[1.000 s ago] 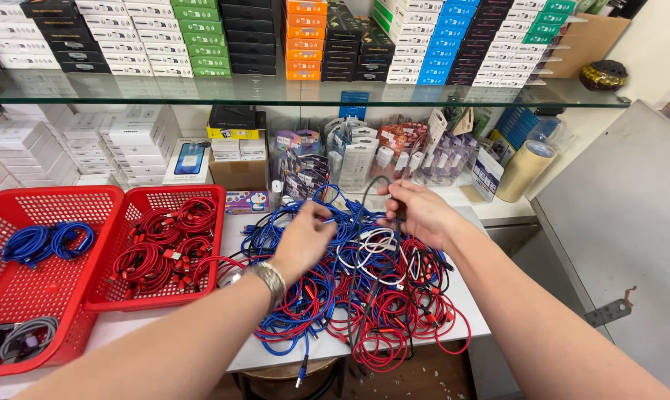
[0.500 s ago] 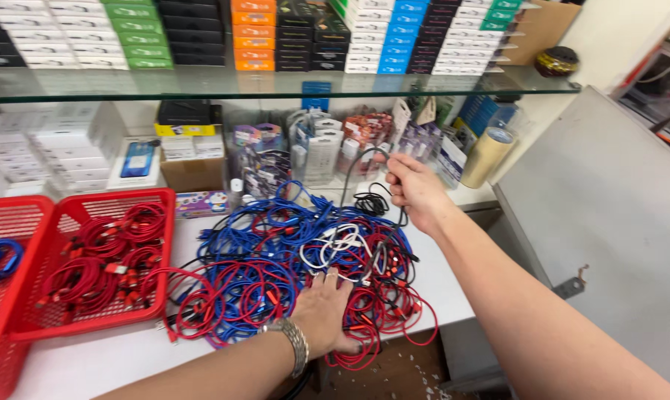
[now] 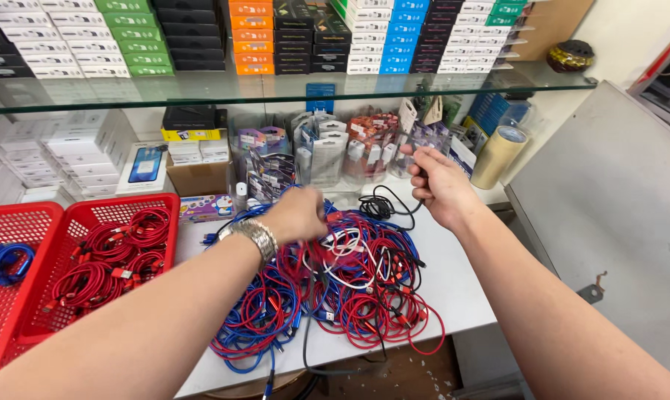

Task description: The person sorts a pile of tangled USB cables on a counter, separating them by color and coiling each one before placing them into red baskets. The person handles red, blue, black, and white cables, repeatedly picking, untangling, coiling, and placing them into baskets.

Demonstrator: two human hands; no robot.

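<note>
Pinching a thin black cable, right hand.

You've got two red plastic baskets on your left: the nearer one is full of coiled red cables, and the one further left has a few blue cables in it. Behind them there's a stack of white boxes and a boxed phone leaning beside it. Blister packs of chargers hang along the back wall, and a roll of tan tape stands off to the right. The glass shelf overhead carries rows of small boxes in green, orange, black and blue. A grey panel is on your right.
</note>
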